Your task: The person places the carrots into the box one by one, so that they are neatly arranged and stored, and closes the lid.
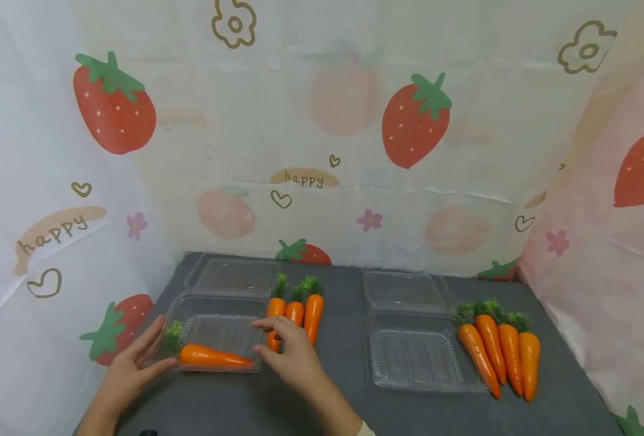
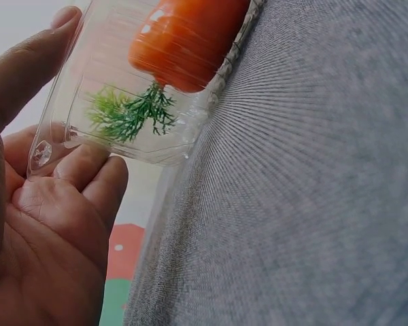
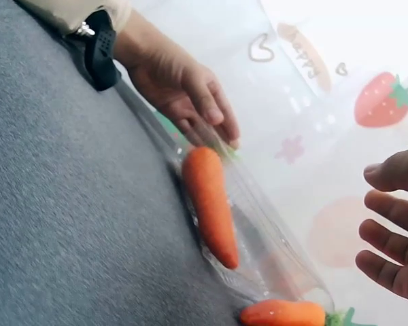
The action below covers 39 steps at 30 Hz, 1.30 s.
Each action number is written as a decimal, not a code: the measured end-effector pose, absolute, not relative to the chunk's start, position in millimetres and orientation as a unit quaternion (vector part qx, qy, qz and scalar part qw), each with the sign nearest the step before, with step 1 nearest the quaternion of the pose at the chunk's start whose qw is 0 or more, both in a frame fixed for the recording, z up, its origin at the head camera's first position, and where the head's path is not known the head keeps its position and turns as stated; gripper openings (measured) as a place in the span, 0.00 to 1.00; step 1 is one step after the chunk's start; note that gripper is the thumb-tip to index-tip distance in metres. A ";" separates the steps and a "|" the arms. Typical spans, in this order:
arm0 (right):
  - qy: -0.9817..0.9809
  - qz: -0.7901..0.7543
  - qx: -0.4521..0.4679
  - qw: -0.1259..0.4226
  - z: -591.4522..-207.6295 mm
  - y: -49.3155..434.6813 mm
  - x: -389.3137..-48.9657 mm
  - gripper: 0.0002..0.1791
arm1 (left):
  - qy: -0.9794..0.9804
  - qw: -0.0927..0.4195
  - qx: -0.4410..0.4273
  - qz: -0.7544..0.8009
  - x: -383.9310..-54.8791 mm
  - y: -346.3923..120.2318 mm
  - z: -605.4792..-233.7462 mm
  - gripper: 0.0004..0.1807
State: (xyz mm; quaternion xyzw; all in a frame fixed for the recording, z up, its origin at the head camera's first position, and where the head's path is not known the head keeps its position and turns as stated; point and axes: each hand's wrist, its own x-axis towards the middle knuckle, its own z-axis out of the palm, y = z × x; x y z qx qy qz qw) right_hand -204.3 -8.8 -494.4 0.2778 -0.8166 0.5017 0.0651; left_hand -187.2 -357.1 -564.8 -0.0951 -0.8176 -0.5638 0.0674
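In the head view, an orange carrot (image 1: 213, 356) with a frilly green top (image 1: 174, 332) lies along the near side of a clear plastic container (image 1: 220, 298), its hinged lid (image 1: 237, 274) folded back. My left hand (image 1: 128, 369) touches the container's left end, thumb by the front corner and fingers along the side. The left wrist view shows its fingertips (image 2: 88, 159) right at the rim, beside the green top. My right hand (image 1: 295, 354) hovers past the container's right end, fingers spread and holding nothing. It partly hides three carrots (image 1: 313, 312) lying there.
On the right, a second clear container (image 1: 382, 369) stands with its lid (image 1: 404, 290) folded back. Several carrots (image 1: 509, 357) lie against its right side. A grey cloth (image 1: 344, 393) covers the table, and a printed curtain (image 1: 311, 139) hangs behind and along both sides.
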 end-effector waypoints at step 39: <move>-0.821 0.550 0.092 0.123 -526.3 40.4 -249.8 0.25 | -0.816 0.053 -0.080 -0.570 -185.7 -356.2 -564.0 0.48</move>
